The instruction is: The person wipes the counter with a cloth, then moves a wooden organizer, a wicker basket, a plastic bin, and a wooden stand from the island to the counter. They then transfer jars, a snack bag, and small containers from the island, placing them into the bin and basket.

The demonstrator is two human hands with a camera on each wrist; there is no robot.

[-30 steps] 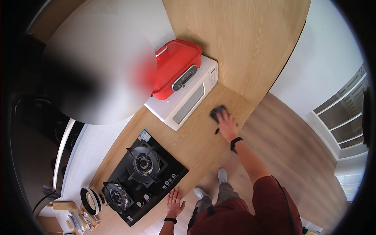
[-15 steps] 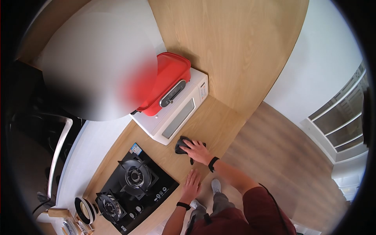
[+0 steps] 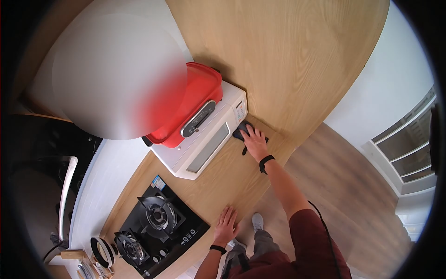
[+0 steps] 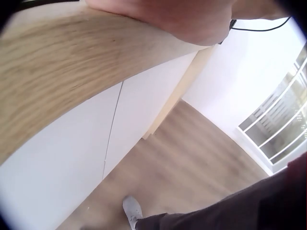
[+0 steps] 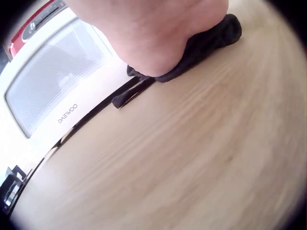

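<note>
My right hand (image 3: 256,145) lies on a black cloth (image 3: 238,133), fingers extended over it, pressing it flat on the wooden counter (image 3: 241,174). This spot is by the front right corner of a white microwave (image 3: 174,159). In the right wrist view, folds of the cloth (image 5: 211,45) show beneath the palm, with a narrow strip sticking out at one side. My left hand (image 3: 225,228) rests on the counter's front edge beside the gas stove (image 3: 186,222), its fingers straight and holding nothing. Only the base of the left hand (image 4: 177,17) appears in the left wrist view.
A red electric cooker (image 3: 204,86) sits on top of the microwave. Tall wood panelling (image 3: 288,65) borders the counter's far end. Beyond the stove are a round pan (image 3: 109,253) and a small rack (image 3: 88,270). A blurred round shape covers the upper left.
My right hand slid the cloth from the counter's far end back toward the stove, then out again to the microwave's corner. My left hand shifted from the stove's front edge along the counter.
</note>
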